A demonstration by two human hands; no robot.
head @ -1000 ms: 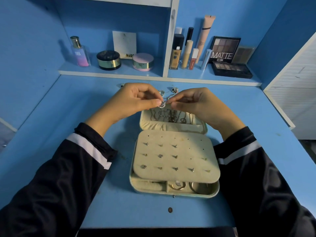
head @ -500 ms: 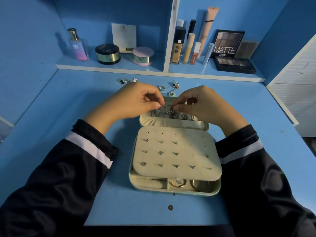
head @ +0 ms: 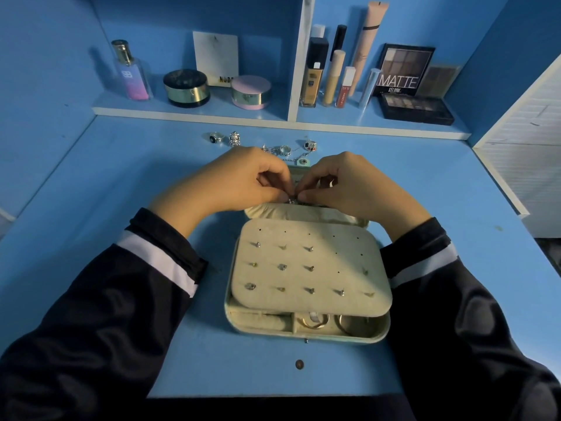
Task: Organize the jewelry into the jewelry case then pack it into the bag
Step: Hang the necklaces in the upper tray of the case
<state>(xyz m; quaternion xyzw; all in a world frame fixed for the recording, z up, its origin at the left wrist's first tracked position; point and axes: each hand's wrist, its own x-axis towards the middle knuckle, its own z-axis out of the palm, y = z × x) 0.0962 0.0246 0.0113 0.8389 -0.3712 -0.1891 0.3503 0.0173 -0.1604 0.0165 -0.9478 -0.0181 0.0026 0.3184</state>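
Blue matte tabletop (head: 121, 183) | rounded cream jewelry case (head: 306, 337) open at centre, soft stud panel (head: 312, 256) over gold rings (head: 314, 322) | left hand (head: 243, 183) and right hand (head: 349, 186) both pinch a silver piece (head: 293, 201) at the case's far half, which I can't make out | loose rings (head: 285, 150) beyond | shelf (head: 188, 112) of cosmetics.

Home vanity nook: blue desk (head: 91, 189), shelf (head: 188, 112) of cosmetics (head: 312, 74).
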